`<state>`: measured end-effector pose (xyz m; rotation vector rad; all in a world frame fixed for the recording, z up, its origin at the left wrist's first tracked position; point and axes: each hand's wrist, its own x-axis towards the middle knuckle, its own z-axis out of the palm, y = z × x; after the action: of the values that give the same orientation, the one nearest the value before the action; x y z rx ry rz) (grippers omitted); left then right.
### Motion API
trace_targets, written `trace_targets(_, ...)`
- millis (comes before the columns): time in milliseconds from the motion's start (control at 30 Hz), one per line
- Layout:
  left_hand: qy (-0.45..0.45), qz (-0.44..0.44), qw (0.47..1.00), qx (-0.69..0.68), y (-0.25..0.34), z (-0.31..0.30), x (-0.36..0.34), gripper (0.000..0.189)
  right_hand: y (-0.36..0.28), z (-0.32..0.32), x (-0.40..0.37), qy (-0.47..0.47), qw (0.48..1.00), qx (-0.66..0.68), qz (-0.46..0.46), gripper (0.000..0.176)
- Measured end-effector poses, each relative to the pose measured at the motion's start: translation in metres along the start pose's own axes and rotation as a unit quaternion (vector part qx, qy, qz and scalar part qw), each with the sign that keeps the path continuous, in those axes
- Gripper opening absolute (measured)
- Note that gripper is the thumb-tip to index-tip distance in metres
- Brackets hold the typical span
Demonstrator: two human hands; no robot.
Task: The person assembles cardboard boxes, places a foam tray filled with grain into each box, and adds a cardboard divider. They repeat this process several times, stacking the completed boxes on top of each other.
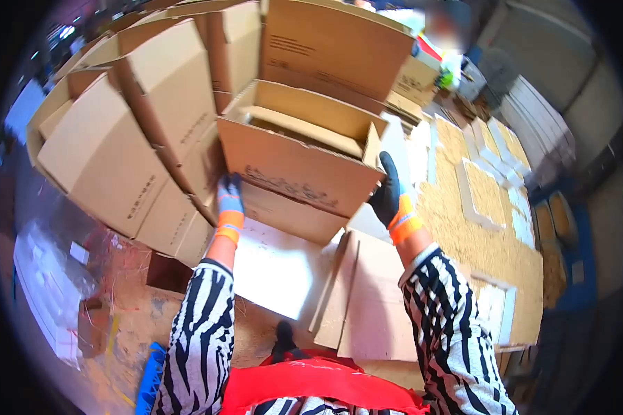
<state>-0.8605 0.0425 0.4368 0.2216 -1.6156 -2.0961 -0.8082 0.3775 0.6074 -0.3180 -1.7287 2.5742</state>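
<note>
I hold an open cardboard box [298, 166] up in front of me, its top flaps unfolded. My left hand [228, 197], in a blue and orange glove, grips the box's left side. My right hand [389, 194], in a dark glove with an orange cuff, grips its right edge. The box is raised against a tall stack of cardboard boxes [138, 131] at the left and top. Both my sleeves are zebra striped.
A chipboard worktable [477, 242] with white foam pieces [488, 166] lies to the right. Flat cardboard sheets [367, 304] and a white panel [277, 270] lie below the box. A person stands far back at the top right. Plastic wrap litters the floor at left.
</note>
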Motion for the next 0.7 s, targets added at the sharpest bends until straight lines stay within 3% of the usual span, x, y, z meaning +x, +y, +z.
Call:
trace_targets(33,0.025,0.037,0.999,0.031,-0.011,-0.002,0.000,0.046,-0.012,-0.001,-0.033,0.054,0.997,0.037,0.043,0.063)
trace_targets(100,0.045,0.001,0.993,-0.105,0.035,0.013,-0.054,0.048,-0.025,-0.049,-0.096,0.038,0.992,-0.110,-0.046,0.061)
trace_targets(133,-0.021,-0.028,0.992,-0.119,0.049,0.017,-0.089,0.049,-0.028,-0.091,-0.125,0.035,0.960,-0.265,-0.082,0.058)
trace_targets(167,-0.087,-0.058,0.986,-0.133,0.060,0.019,-0.126,0.051,-0.027,-0.125,-0.156,0.048,0.944,-0.308,-0.106,0.056)
trace_targets(233,-0.184,-0.177,0.952,-0.167,0.080,0.035,-0.196,0.054,-0.019,-0.201,-0.206,0.150,0.922,-0.350,-0.067,0.063)
trace_targets(300,-0.293,-0.145,0.942,0.078,0.109,0.077,-0.267,0.061,0.002,-0.300,-0.244,0.322,0.856,-0.397,-0.076,0.075)
trace_targets(367,-0.335,-0.167,0.912,0.169,0.090,0.101,-0.311,0.073,0.036,-0.376,-0.260,0.456,0.679,-0.573,-0.042,0.067)
trace_targets(400,-0.341,-0.092,0.868,0.349,0.085,0.112,-0.321,0.074,0.066,-0.414,-0.263,0.402,0.763,-0.504,0.050,0.066)
trace_targets(433,-0.321,-0.014,0.792,0.519,0.083,0.118,-0.330,0.075,0.059,-0.404,-0.261,0.325,0.834,-0.424,0.140,0.064)
trace_targets(467,-0.283,-0.104,0.894,0.332,0.075,0.119,-0.328,0.076,0.053,-0.393,-0.269,0.273,0.834,-0.471,0.090,0.060)
trace_targets(500,-0.230,-0.185,0.947,0.125,0.073,0.124,-0.325,0.076,0.046,-0.385,-0.272,0.231,0.893,-0.384,0.037,0.058)
trace_targets(533,-0.180,-0.253,0.948,0.064,0.105,0.137,-0.328,0.074,0.035,-0.380,-0.279,0.238,0.890,-0.389,-0.002,0.066)
trace_targets(567,-0.193,-0.281,0.940,-0.003,0.130,0.145,-0.321,0.074,0.019,-0.374,-0.282,0.238,0.887,-0.393,-0.045,0.074)
trace_targets(633,-0.082,-0.207,0.973,0.067,0.149,0.147,-0.324,0.073,-0.028,-0.355,-0.293,0.195,0.959,-0.203,-0.010,0.064)
trace_targets(667,-0.094,-0.175,0.978,0.064,0.166,0.158,-0.329,0.073,-0.046,-0.352,-0.297,0.151,0.984,-0.097,0.015,0.052)
trace_targets(700,-0.105,-0.143,0.982,0.062,0.189,0.172,-0.334,0.074,-0.063,-0.350,-0.305,0.085,0.993,-0.086,0.008,0.041)
